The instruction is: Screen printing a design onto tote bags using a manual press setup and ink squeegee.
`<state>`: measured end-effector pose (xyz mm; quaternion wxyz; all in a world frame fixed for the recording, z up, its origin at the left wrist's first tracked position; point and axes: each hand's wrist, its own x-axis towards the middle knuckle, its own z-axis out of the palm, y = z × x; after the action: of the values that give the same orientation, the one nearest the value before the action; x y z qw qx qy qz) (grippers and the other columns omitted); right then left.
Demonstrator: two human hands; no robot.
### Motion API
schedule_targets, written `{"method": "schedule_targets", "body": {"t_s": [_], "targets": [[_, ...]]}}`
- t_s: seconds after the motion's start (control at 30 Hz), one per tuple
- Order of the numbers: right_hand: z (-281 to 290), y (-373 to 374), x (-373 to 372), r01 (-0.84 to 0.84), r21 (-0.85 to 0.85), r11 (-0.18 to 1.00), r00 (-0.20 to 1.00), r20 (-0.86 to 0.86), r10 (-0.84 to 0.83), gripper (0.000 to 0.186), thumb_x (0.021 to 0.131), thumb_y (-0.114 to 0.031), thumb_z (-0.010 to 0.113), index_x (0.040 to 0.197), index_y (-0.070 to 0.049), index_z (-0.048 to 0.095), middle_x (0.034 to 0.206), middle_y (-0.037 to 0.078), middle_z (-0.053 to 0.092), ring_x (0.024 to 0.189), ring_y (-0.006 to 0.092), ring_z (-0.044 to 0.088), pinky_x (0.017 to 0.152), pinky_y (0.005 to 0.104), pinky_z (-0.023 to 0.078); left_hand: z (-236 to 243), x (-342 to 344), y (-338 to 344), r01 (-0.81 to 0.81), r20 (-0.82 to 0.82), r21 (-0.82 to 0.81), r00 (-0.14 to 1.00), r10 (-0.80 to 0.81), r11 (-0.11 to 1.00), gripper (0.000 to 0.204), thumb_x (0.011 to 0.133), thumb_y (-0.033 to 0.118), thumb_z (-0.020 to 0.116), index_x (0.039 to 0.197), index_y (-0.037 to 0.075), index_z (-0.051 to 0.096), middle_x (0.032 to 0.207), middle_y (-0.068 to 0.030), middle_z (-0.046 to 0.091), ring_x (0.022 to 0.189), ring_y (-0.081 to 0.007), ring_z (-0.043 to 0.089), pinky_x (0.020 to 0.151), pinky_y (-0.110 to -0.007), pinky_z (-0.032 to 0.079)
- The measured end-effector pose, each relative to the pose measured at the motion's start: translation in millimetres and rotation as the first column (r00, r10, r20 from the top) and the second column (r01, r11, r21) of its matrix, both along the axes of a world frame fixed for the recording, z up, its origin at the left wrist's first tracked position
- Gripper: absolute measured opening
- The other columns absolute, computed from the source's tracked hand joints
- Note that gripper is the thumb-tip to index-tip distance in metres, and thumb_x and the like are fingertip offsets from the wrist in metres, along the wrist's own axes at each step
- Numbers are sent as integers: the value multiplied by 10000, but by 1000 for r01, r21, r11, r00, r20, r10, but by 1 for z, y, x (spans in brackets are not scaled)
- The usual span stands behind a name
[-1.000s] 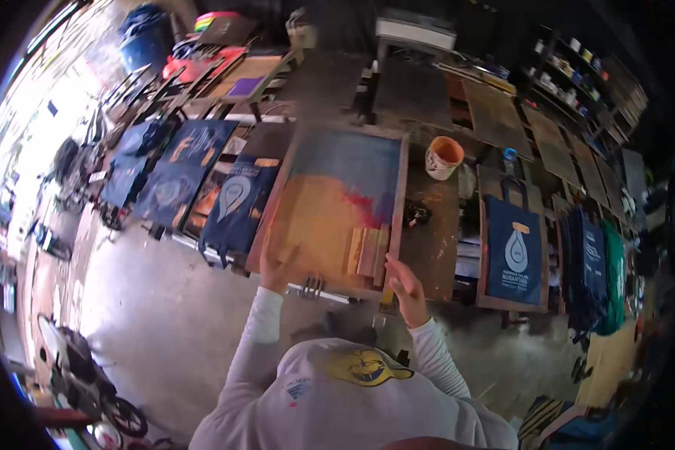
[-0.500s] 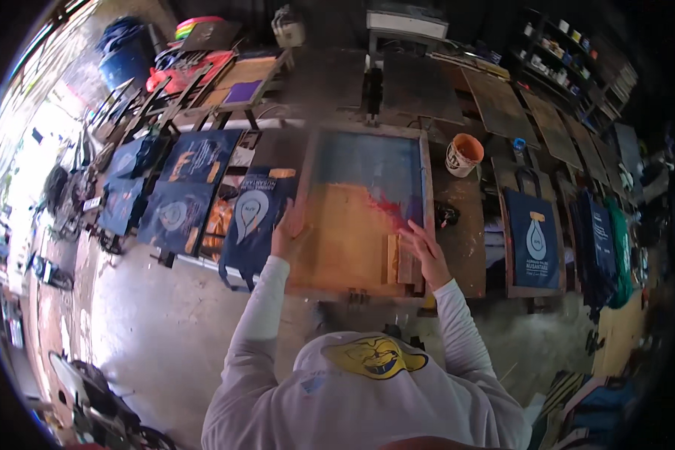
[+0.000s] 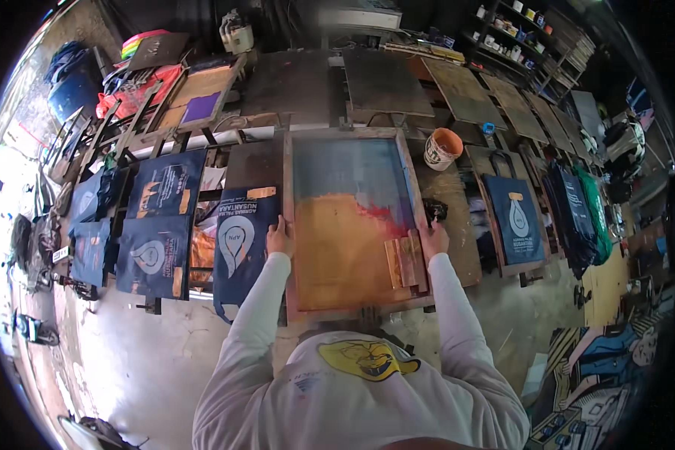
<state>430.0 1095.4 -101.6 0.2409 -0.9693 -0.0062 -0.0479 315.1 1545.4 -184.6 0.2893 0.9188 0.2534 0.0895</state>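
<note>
A wood-rimmed printing screen (image 3: 337,251), orange below and blue-grey above, fills the centre of the picture. Half a second ago the fingers were loosely outspread near its sides; now the left hand (image 3: 280,240) and right hand (image 3: 436,240) have settled on its side rails, fingers curled and apparently clamped on the wood. That suggests a firm two-sided hold. A wooden block (image 3: 410,260) rests inside the screen, right of centre.

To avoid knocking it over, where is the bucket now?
In the head view, the bucket stands right of centre, beside the upper right corner of the frame, beyond the right hand.
</note>
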Motion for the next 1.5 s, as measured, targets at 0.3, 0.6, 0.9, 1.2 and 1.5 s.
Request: {"method": "schedule_targets", "body": {"t_s": [0.3,0.6,0.9,1.2,1.5], "targets": [[-50,-37,20,-26,-34,999,970,-242,17,652,1015,-551,446,998,36,730,1078,307,713,1042,490,675,945,559,519,10,8,34,223,-182,-112,953,-240,968,877,956,621,591,1558,10,410,1374,-290,553,1259,-441,581,1072,-457,484],[-65,-34,36,-158,-179,971,972,-199,122,640,1040,-542,423,1039,26,719,1055,324,705,1030,493,677,926,569,520,9,6,32,201,-164,-122,962,-220,972,852,938,559,664,1552,21,418,1375,-272,546,1278,-430,566,1090,-442,470],[-52,-41,45,6,23,1000,864,-504,6,962,945,-755,425,1198,139,673,1257,391,628,1256,478,602,1066,491,461,-7,16,45,302,-175,-92,933,-314,949,717,955,474,677,1447,8,441,1337,-329,537,1192,-515,590,1015,-525,511],[-21,-5,36,438,245,865,788,-568,-238,1155,828,-829,584,1339,206,548,1360,342,615,1321,390,593,1058,415,474,-21,19,58,325,-110,-135,934,-340,936,635,964,441,668,1387,-2,503,1357,-302,554,1239,-501,558,1042,-505,484],[57,10,-8,394,271,878,885,-370,-283,1062,896,-848,398,1277,109,659,1295,368,631,1282,471,593,1072,469,461,3,11,37,226,129,-44,967,-219,973,331,938,198,691,1161,-41,638,1134,-244,645,1024,-410,614,932,-468,504]]}}
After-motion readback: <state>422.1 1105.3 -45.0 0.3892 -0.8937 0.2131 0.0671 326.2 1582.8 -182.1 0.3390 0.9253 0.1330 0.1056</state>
